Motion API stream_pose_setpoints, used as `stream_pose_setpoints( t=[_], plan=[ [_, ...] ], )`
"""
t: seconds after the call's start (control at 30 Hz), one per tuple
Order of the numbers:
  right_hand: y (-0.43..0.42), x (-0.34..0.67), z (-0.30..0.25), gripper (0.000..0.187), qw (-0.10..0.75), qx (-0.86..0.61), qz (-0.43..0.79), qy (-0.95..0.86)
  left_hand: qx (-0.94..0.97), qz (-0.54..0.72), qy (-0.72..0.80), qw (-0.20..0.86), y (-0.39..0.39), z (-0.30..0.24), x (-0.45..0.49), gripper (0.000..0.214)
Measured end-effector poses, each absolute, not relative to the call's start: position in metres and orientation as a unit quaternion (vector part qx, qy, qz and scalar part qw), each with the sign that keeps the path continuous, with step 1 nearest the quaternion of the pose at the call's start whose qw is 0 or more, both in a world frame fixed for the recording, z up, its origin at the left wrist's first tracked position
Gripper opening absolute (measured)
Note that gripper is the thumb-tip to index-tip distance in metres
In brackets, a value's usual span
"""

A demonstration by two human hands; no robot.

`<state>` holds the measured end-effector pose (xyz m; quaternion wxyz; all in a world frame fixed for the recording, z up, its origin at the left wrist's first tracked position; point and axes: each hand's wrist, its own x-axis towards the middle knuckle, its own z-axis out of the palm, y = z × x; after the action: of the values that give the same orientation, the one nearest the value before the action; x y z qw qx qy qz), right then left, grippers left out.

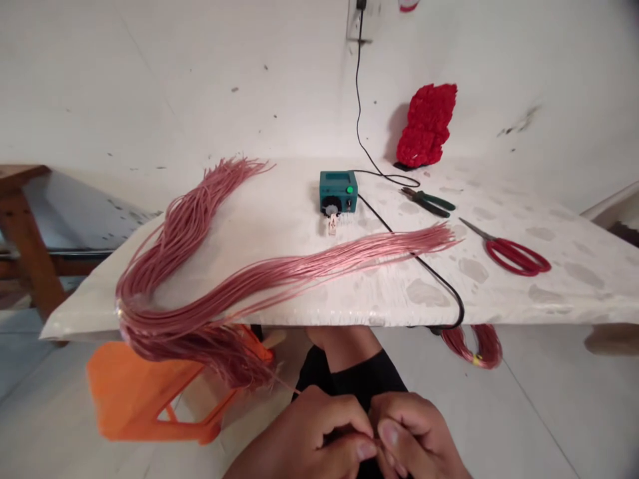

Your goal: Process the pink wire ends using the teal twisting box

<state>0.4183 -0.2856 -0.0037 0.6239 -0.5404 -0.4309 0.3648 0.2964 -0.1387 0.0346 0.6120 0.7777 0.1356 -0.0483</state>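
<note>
Hands pinched together low in front of the bench, on one thin pink strand.

Left hand (pixel 309 432) and right hand (pixel 417 442) touch at the tips above the person's lap, below the bench (pixel 574 286) edge. Left fingers (pixel 367 450) are pressed together on the pink strand (pixel 285 385), which runs up-left to the hanging end of the wire bundle (pixel 239 279). Right fingers (pixel 390 436) are pressed together against the left tips; can't tell if the strand sits between them. The bundle lies in a long loop across the bench and droops over the front edge above an orange stool (pixel 134 399). Teal box (pixel 338 189) with black cable (pixel 399 241) mid-bench. Pliers (pixel 430 201) and red scissors (pixel 516 256) to the right, well apart from the hands. Red woven lump (pixel 426 126) against the wall. Wire coil (pixel 474 346) hangs under the bench.
</note>
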Motion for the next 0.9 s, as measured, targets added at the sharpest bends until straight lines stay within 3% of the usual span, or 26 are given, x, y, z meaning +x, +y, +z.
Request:
stream_pose_setpoints(
  t=[0.17,0.27,0.37,0.47,0.57,0.77,0.9],
  plan=[
    [-0.255,0.459,0.030,0.046,0.596,-0.544,0.300,-0.508,0.818,-0.048,0.049,0.570,-0.098,0.071,0.325,0.020],
    [-0.219,0.501,0.068,0.045,0.556,-0.569,0.254,-0.550,0.868,0.040,-0.012,0.495,-0.057,0.107,0.352,0.020],
    [-0.170,0.558,0.103,0.044,0.514,-0.636,0.170,-0.550,0.888,0.141,0.022,0.437,-0.007,0.142,0.389,0.020],
    [-0.113,0.624,0.120,0.031,0.476,-0.685,0.099,-0.543,0.891,0.213,0.043,0.398,0.047,0.159,0.431,0.019],
    [-0.066,0.679,0.119,0.021,0.427,-0.721,0.028,-0.545,0.863,0.206,0.071,0.456,0.095,0.151,0.467,0.016],
    [-0.024,0.711,0.086,0.040,0.290,-0.749,-0.008,-0.596,0.815,0.161,0.081,0.551,0.142,0.097,0.499,0.023],
    [-0.019,0.707,0.061,0.049,0.336,-0.745,0.029,-0.575,0.786,0.121,0.071,0.602,0.160,0.069,0.502,0.028]
  ],
)
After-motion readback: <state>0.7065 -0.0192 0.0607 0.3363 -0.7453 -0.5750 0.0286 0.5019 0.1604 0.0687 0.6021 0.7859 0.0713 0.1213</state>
